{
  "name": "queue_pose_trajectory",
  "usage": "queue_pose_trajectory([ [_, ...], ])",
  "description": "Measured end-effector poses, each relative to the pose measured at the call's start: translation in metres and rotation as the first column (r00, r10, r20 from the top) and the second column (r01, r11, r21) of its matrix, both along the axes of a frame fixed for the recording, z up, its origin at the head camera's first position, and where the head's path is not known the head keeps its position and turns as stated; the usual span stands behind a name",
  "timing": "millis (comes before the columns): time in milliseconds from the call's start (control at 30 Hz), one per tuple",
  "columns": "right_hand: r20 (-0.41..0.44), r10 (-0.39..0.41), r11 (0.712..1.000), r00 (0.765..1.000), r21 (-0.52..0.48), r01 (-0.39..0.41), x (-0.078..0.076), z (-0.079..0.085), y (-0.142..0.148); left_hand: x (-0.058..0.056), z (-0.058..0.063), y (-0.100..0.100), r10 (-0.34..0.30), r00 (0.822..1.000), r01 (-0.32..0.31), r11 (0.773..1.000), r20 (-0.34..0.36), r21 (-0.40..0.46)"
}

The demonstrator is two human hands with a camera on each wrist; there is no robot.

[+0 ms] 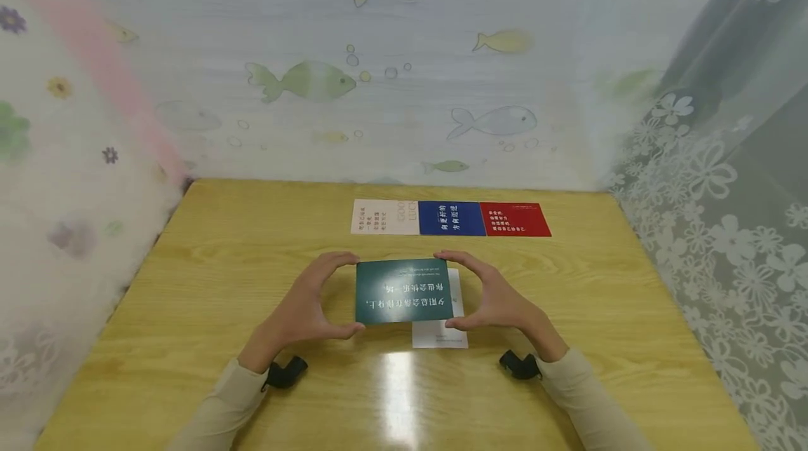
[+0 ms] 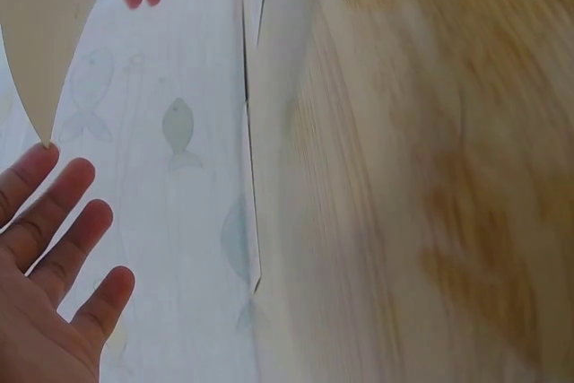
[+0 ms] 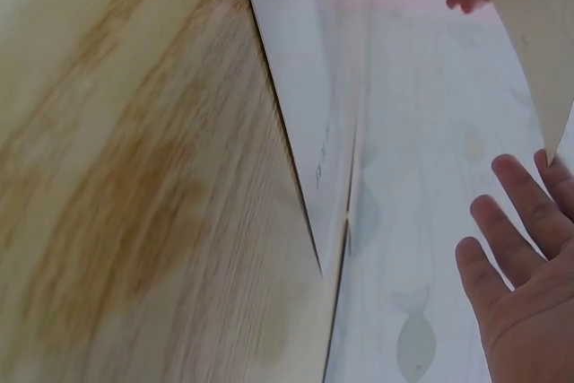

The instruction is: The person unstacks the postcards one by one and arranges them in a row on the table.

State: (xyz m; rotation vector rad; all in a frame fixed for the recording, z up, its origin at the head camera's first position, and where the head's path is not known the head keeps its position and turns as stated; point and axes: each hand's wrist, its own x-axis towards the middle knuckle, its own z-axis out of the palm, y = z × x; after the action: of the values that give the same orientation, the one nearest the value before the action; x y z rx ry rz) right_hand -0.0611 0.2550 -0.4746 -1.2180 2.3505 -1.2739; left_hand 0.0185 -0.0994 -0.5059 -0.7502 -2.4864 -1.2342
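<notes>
Both hands hold a dark green card (image 1: 404,291) with white lettering that appears upside down in the head view. My left hand (image 1: 308,300) grips its left corners between thumb and forefinger. On the opposite side my right hand (image 1: 499,300) grips the right corners the same way. The wrist views show the card's plain pale back (image 2: 49,33), raised off the table and slightly bowed, with the other fingers of the left hand (image 2: 49,266) and right hand (image 3: 529,266) spread. A white card (image 1: 440,336) lies on the table below, partly hidden by the green one.
Near the table's far edge, a white card (image 1: 385,217), a blue card (image 1: 452,218) and a red card (image 1: 515,219) lie side by side in a row. The wooden table (image 1: 252,226) meets a fish-patterned curtain (image 1: 404,135) behind. Black wrist mounts (image 1: 287,372) sit at both cuffs.
</notes>
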Motion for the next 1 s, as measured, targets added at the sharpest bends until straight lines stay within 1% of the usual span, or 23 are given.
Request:
queue_pose_trajectory([
  [167, -0.008, -0.009, 1.0, 1.0, 0.018, 0.01, -0.003, 0.0, -0.002, -0.003, -0.002, -0.004, -0.003, 1.0, 0.003, 1.0, -0.01, 0.01],
  [333, -0.015, -0.023, 0.999, 1.0, 0.024, 0.024, -0.006, -0.002, -0.004, -0.003, -0.001, -0.006, 0.004, 1.0, -0.004, 1.0, -0.02, 0.007],
  [600, -0.002, -0.039, 0.999, 0.999, 0.023, 0.039, -0.009, -0.005, -0.006, -0.002, -0.004, -0.007, -0.009, 0.999, 0.009, 1.0, 0.033, 0.015],
  [733, -0.019, -0.033, 0.999, 0.999, 0.029, 0.034, -0.011, -0.005, -0.005, -0.002, -0.004, -0.008, -0.024, 0.999, 0.024, 1.0, 0.039, 0.003],
  [833, -0.028, -0.027, 0.999, 0.999, 0.029, 0.027, -0.013, -0.006, -0.005, -0.002, -0.004, -0.009, -0.031, 0.999, 0.031, 0.999, 0.029, -0.013],
  [1000, -0.018, -0.025, 0.999, 1.0, 0.029, 0.025, -0.014, -0.007, -0.007, -0.005, -0.006, -0.012, -0.025, 1.0, 0.025, 1.0, 0.016, -0.018],
])
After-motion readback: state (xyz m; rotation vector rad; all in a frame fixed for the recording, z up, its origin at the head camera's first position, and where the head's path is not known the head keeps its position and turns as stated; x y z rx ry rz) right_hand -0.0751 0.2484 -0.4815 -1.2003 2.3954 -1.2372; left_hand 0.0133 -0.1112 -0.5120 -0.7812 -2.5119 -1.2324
